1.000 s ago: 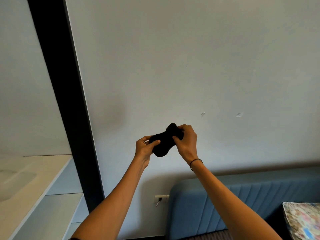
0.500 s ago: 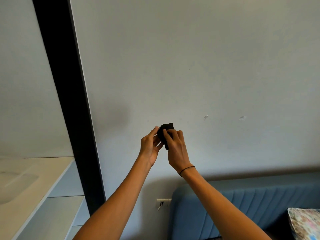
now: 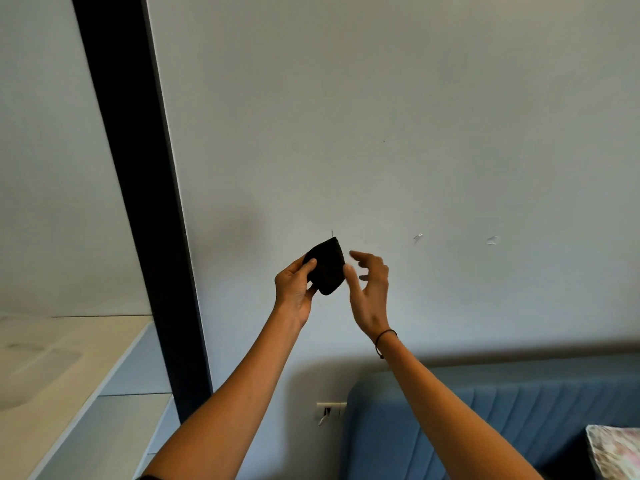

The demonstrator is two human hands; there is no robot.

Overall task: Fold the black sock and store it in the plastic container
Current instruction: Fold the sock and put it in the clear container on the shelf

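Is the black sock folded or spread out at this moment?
Folded: the black sock is a small compact bundle pinched in the left hand.

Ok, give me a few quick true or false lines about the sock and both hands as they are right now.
1. The left hand pinches the black sock. True.
2. The sock lies on a table. False: it is held up in the air before the wall.
3. The right hand is spread open beside the sock. True.
4. The sock hangs at full length. False: it is a compact folded bundle.
5. The right wrist is bare. False: it wears a thin black band.
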